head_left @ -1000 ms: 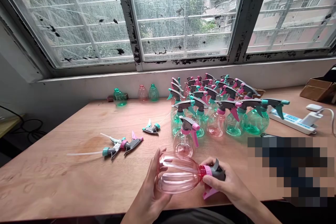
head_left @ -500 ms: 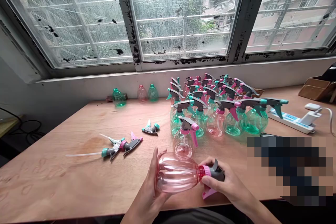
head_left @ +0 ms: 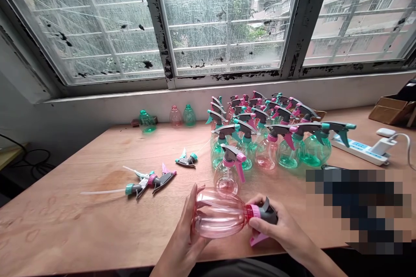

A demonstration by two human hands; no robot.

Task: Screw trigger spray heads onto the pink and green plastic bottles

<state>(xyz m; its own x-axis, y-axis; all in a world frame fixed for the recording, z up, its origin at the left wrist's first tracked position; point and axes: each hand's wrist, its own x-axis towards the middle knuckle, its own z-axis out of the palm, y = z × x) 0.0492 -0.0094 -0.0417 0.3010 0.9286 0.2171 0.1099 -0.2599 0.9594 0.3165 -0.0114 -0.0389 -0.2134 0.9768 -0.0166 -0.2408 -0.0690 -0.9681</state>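
Note:
A clear pink spray bottle [head_left: 219,213] lies sideways in the air near the table's front edge, held between both hands. My left hand [head_left: 186,233] wraps round its base. With thumb and fingers, my right hand [head_left: 276,225] grips the pink collar of the grey spray head [head_left: 269,212] at the bottle's neck; the pink trigger [head_left: 258,239] points down. Just behind the held bottle stands another pink spray bottle [head_left: 227,175] with its head on. To the left lie loose spray heads [head_left: 151,181], and a single teal-collared spray head [head_left: 186,159] rests farther back.
Many green and pink spray bottles [head_left: 289,151] stand packed at the back right. Bottles without heads, two green and one pink [head_left: 176,117], stand by the wall. A power strip [head_left: 362,147] and a brown box [head_left: 390,108] are at the right. A blurred patch covers the right front.
The held bottle has turned slightly about its long axis in my left hand. Both hands stay in almost the same place, and the other things have not moved.

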